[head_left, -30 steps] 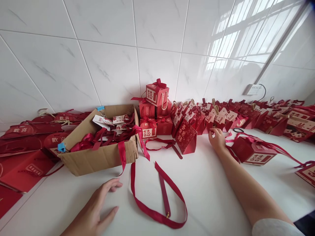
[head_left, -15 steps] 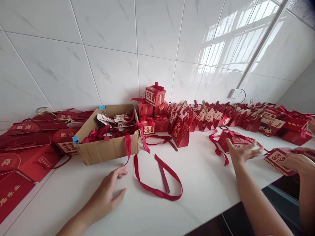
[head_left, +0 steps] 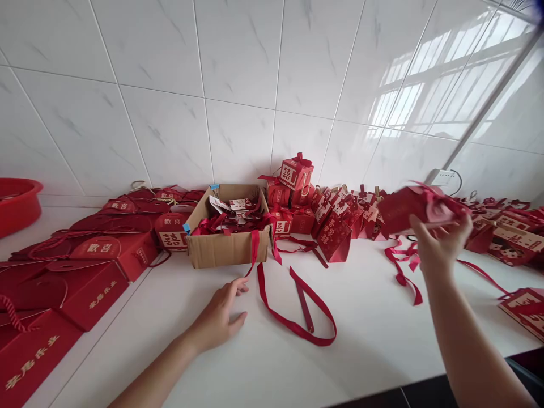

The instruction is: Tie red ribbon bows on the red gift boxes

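Observation:
Raised above the right side of the table, a red gift box [head_left: 402,211] with a ribbon bow is gripped by my right hand [head_left: 442,243], a little blurred by motion. My left hand [head_left: 219,317] rests on the white tabletop with its fingers apart, holding nothing. It lies just in front of an open cardboard box [head_left: 225,252] full of red ribbons and printed tags. Between my hands a loose red ribbon [head_left: 327,340] curves in a loop, with a narrow dark red strap [head_left: 304,306] inside it.
Large red gift boxes [head_left: 97,249] fill the left side, with a red basin [head_left: 19,207] behind. Small red boxes [head_left: 297,170] are stacked by the tiled wall. Red bags [head_left: 335,235] line the back. Another red box [head_left: 527,309] lies at the right edge.
My right hand has taken hold of the red gift box and lifted it off the table. The view has turned left, and the other person's hands at the right are out of sight.

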Motion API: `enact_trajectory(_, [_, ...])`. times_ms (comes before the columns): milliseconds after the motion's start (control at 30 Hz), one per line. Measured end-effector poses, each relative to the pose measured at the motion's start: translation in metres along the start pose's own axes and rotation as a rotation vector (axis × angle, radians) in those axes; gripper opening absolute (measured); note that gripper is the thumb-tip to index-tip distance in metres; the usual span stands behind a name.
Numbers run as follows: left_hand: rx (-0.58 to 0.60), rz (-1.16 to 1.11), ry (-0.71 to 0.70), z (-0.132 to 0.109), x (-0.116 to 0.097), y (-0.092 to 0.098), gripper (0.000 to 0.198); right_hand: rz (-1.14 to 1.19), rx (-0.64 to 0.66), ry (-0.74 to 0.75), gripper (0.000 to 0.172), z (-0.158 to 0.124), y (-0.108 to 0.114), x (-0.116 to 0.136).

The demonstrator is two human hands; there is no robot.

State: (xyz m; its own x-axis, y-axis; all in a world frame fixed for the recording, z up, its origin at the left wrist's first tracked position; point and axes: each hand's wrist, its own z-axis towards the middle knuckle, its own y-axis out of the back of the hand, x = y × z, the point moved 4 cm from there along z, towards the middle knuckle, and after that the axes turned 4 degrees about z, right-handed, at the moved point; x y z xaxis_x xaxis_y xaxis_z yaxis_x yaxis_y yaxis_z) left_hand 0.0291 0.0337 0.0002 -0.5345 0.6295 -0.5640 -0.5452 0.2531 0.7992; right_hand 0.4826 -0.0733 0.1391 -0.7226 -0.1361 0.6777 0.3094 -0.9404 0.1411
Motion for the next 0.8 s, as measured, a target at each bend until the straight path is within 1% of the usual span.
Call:
enact_trajectory(33, [0.006,-0.012,0.008,0.0,0.0,0.0,0.056,0.067,0.008,0.018,0.084,0.002,-0.019,0.018])
enact_trajectory(67, [0.008,-0.023,0.013,0.0,0.0,0.0,0.056,0.117,0.045,0.03,0.084,0.003,-0.04,0.035])
enact_trajectory(100, [0.009,-0.034,0.014,-0.001,0.0,0.001,0.056,0.191,0.086,0.024,0.085,0.002,-0.064,0.05])
enact_trajectory(133, [0.006,-0.043,0.012,-0.001,0.0,0.001,0.057,0.233,0.155,0.031,0.086,-0.001,-0.089,0.064])
enact_trajectory(200, [0.003,-0.057,0.007,-0.002,-0.001,0.001,0.058,0.238,0.236,0.059,0.088,-0.011,-0.14,0.086])
enact_trajectory(267, [0.001,-0.063,0.013,-0.003,-0.001,0.002,0.059,0.201,0.27,0.038,0.089,-0.025,-0.189,0.096])
enact_trajectory(300, [0.001,-0.065,0.019,-0.003,-0.001,0.002,0.06,0.154,0.295,0.0,0.093,-0.033,-0.211,0.097])
enact_trajectory(367, [0.003,-0.068,0.026,-0.004,-0.002,0.002,0.061,0.033,0.39,-0.076,0.1,-0.049,-0.252,0.092])
enact_trajectory(400, [0.003,-0.068,0.027,-0.004,-0.002,0.002,0.061,0.005,0.414,-0.099,0.101,-0.056,-0.267,0.089])
enact_trajectory(467, [0.002,-0.067,0.025,-0.004,-0.002,0.002,0.063,-0.033,0.434,-0.124,0.102,-0.065,-0.289,0.082])
enact_trajectory(533, [0.002,-0.066,0.026,-0.004,-0.001,0.002,0.064,-0.049,0.426,-0.127,0.102,-0.069,-0.3,0.077])
enact_trajectory(700, [0.02,-0.074,0.032,-0.004,0.002,-0.001,0.066,-0.067,0.362,-0.142,0.109,-0.07,-0.308,0.073])
enact_trajectory(733, [0.023,-0.077,0.033,-0.004,0.002,-0.001,0.066,-0.067,0.343,-0.148,0.109,-0.07,-0.309,0.074])
enact_trajectory(800, [0.023,-0.083,0.029,-0.004,0.003,-0.001,0.066,-0.062,0.29,-0.149,0.099,-0.067,-0.307,0.079])
